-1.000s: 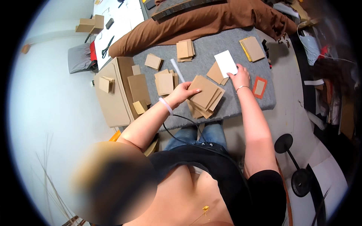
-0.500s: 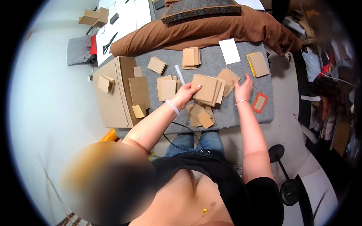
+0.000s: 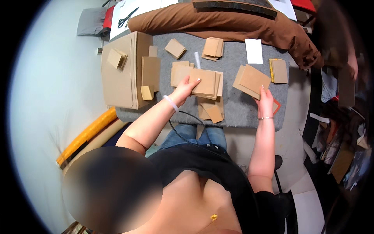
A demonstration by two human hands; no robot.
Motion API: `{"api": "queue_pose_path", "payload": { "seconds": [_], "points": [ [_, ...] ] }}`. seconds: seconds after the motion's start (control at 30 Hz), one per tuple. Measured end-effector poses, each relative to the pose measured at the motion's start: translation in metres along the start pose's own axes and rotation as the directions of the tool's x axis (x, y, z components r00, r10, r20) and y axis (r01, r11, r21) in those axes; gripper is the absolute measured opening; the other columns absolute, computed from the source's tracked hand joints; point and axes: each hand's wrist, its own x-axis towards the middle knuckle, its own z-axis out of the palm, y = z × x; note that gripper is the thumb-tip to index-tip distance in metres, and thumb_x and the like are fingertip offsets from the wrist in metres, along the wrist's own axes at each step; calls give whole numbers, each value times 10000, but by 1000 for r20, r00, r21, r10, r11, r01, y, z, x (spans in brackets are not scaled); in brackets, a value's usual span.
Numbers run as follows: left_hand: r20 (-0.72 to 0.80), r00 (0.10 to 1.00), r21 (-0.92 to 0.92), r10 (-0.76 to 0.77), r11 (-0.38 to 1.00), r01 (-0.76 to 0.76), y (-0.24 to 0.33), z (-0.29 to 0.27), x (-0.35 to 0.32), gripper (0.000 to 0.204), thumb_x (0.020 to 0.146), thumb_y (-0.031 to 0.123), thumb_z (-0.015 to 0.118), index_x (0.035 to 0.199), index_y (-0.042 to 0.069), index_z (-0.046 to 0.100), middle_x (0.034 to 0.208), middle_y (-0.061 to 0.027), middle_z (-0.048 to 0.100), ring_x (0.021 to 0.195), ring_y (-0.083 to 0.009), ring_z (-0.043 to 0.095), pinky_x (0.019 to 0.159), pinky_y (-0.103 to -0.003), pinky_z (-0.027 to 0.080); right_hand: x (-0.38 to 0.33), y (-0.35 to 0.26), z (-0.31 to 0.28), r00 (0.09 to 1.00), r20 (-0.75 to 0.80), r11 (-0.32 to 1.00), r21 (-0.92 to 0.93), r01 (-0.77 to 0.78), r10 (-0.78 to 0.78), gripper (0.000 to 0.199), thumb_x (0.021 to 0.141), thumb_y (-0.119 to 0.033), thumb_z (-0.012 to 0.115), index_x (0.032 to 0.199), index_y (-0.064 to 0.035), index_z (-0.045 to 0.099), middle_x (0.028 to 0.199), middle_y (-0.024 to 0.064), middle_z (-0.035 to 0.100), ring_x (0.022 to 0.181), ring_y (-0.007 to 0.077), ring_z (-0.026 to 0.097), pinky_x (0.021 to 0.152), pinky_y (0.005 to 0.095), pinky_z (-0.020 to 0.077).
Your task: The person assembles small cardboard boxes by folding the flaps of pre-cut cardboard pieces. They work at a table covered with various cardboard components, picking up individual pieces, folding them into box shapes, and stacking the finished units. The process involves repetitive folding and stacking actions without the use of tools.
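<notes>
In my left hand is a small stack of brown cardboard pieces, pinched at its left edge with the thumb on top. My right hand grips two overlapping cardboard pieces by their lower right corner, the thumb on the upper one. Behind the right fingers, an orange-red frame is mostly hidden. Loose cardboard pieces lie just below the left stack, and another pile sits beside it at the left.
More cardboard piles are spread over the grey felt-covered table. A white sheet lies at the back right. A big cardboard box stands at the left, a brown cloth roll along the back. Someone else's arm shows far right.
My right hand, empty before, has closed on the pieces at the right and moved them rightward, away from the left stack. My left hand still holds its stack. The view has shifted.
</notes>
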Motion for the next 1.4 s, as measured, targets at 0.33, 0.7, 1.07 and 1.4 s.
{"api": "queue_pose_path", "payload": {
  "seconds": [0.33,0.7,1.07,1.4],
  "points": [
    [-31,983,11,183,983,-183,9,-14,-50,514,1059,360,455,1447,26,413,1397,-91,530,1303,-172,448,1104,-311,331,-61,81,120,948,268,851,-445,279,-171,374,943,-137,660,1259,28,548,1198,121,641,1103,184,595,958,308,464],
    [85,996,33,41,998,-44,3,-147,-103,635,985,412,593,1450,16,423,1354,-94,558,1237,-180,529,1031,-329,430,-163,114,219,833,401,925,-174,-339,381,559,894,-127,721,1366,-51,429,1277,108,575,1172,218,585,927,379,529],
    [163,936,-411,311,884,-222,45,-182,-93,508,975,315,594,1407,113,418,1328,-60,566,1218,-214,562,1013,-434,465,-193,145,321,933,281,973,114,200,-225,558,898,-45,708,1351,-15,384,1206,85,599,1020,165,642,835,300,580],
    [394,787,-248,474,880,-405,99,-176,-77,570,916,229,678,1392,42,425,1343,-90,558,1218,-188,552,977,-364,489,-196,46,322,734,261,738,-105,667,-627,736,878,-166,752,1450,-12,315,1280,180,576,1167,232,593,965,360,508]
  ]
}}
